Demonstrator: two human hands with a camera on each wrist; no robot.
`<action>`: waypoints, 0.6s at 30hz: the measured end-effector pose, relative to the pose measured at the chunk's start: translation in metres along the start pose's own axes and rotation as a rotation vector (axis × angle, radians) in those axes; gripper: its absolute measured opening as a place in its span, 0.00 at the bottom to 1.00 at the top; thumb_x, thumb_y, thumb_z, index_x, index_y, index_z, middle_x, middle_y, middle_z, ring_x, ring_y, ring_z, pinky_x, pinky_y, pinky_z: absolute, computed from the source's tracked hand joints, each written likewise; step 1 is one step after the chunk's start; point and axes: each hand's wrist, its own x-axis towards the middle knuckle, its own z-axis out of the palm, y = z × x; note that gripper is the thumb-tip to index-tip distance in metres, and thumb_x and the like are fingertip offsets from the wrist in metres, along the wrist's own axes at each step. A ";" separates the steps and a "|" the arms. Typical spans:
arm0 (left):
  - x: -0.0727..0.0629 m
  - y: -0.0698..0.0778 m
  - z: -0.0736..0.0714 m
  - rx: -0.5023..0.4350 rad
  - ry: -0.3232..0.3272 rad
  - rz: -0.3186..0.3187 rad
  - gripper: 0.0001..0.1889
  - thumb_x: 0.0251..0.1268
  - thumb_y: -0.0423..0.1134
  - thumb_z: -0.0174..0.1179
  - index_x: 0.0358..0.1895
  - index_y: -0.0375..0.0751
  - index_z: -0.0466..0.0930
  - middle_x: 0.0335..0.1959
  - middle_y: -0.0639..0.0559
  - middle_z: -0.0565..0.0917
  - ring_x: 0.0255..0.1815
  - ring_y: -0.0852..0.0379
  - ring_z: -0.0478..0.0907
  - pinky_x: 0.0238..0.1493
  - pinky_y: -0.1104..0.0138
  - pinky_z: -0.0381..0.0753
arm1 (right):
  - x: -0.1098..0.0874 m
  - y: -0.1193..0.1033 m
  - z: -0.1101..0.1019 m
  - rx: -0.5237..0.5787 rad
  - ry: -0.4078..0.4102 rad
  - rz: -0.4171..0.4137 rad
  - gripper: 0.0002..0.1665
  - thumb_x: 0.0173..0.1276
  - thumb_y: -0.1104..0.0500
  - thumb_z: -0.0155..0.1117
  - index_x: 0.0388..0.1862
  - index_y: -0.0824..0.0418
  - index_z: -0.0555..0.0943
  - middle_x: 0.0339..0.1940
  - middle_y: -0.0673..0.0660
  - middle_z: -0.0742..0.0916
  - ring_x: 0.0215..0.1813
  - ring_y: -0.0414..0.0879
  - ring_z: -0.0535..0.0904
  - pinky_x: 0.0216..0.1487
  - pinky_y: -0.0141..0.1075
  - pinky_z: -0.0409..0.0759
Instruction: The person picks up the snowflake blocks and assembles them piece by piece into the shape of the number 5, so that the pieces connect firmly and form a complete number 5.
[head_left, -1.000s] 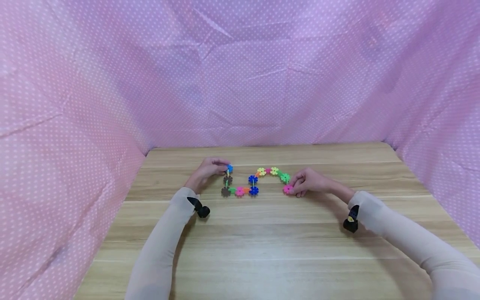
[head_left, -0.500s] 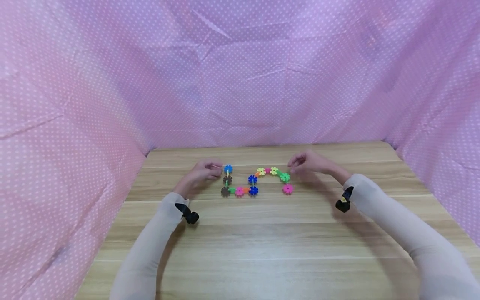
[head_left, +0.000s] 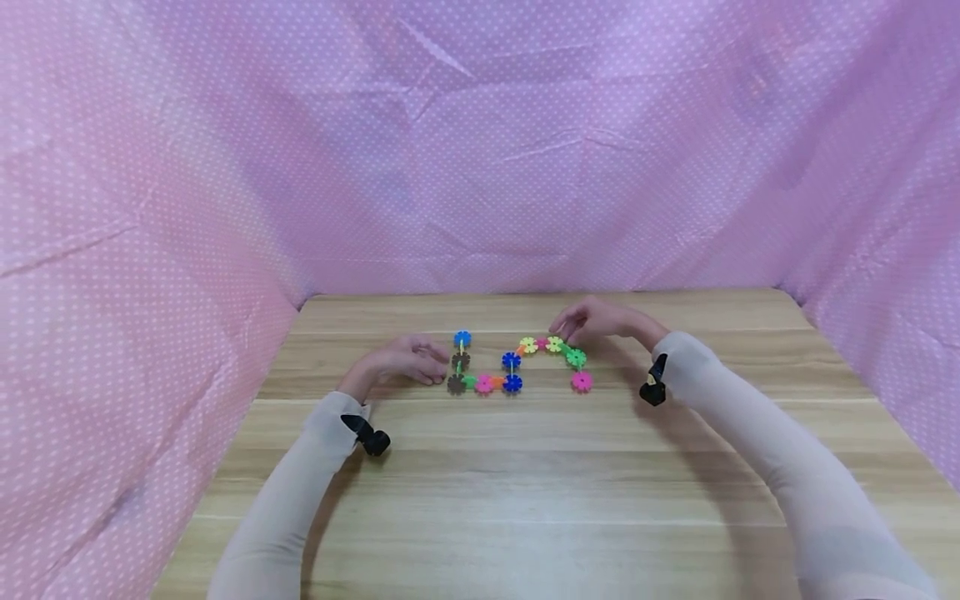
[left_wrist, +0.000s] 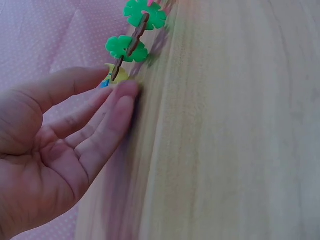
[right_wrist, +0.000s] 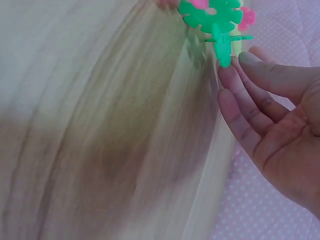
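Note:
A chain of flower-shaped interlocking plastic discs lies in a winding line on the table. Its left end is a light blue disc [head_left: 462, 338], followed by dark brown discs [head_left: 457, 384]. Blue discs [head_left: 512, 360] form the middle, and yellow discs [head_left: 528, 344] the far bend. Past a green disc [head_left: 576, 357], a pink disc [head_left: 582, 382] ends the right side. My left hand [head_left: 408, 360] is just left of the brown discs, fingers loosely bent. Behind the right bend, my right hand [head_left: 596, 319] has its fingertips right at the yellow and green discs, thumb and fingers apart.
The wooden table [head_left: 495, 483] carries the chain near its far half. Pink polka-dot cloth [head_left: 525, 183] hangs behind and at both sides. A black wrist camera [head_left: 367, 435] is on the left sleeve, another black wrist camera [head_left: 654, 390] on the right.
My left hand has let go of the light blue disc and come nearer, beside the brown discs. The right hand has left the pink end disc and moved back and leftward to the yellow discs.

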 end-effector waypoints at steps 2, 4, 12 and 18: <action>-0.002 0.001 0.001 -0.001 -0.026 -0.011 0.21 0.69 0.31 0.63 0.63 0.27 0.74 0.45 0.41 0.88 0.43 0.55 0.87 0.50 0.61 0.89 | 0.002 0.000 0.000 -0.014 -0.022 -0.003 0.24 0.64 0.74 0.66 0.60 0.65 0.82 0.53 0.65 0.88 0.55 0.55 0.85 0.59 0.43 0.86; -0.003 0.003 0.003 0.004 -0.050 -0.023 0.21 0.69 0.31 0.63 0.62 0.26 0.75 0.42 0.42 0.89 0.42 0.55 0.88 0.49 0.61 0.90 | 0.004 -0.001 0.000 -0.032 -0.041 -0.003 0.25 0.65 0.75 0.65 0.61 0.65 0.82 0.55 0.65 0.87 0.55 0.55 0.85 0.59 0.43 0.86; -0.006 0.003 0.008 0.010 -0.091 -0.051 0.21 0.68 0.33 0.65 0.61 0.29 0.77 0.46 0.42 0.89 0.45 0.53 0.88 0.52 0.60 0.89 | 0.013 -0.003 0.004 -0.072 -0.067 0.028 0.29 0.62 0.77 0.60 0.60 0.60 0.84 0.59 0.60 0.85 0.54 0.49 0.82 0.57 0.38 0.84; -0.005 0.002 0.013 -0.009 -0.081 -0.079 0.22 0.64 0.31 0.68 0.61 0.30 0.77 0.47 0.43 0.88 0.44 0.54 0.88 0.53 0.60 0.89 | 0.015 -0.003 0.005 -0.057 -0.072 0.016 0.29 0.60 0.78 0.61 0.59 0.62 0.84 0.59 0.62 0.86 0.52 0.49 0.83 0.54 0.37 0.85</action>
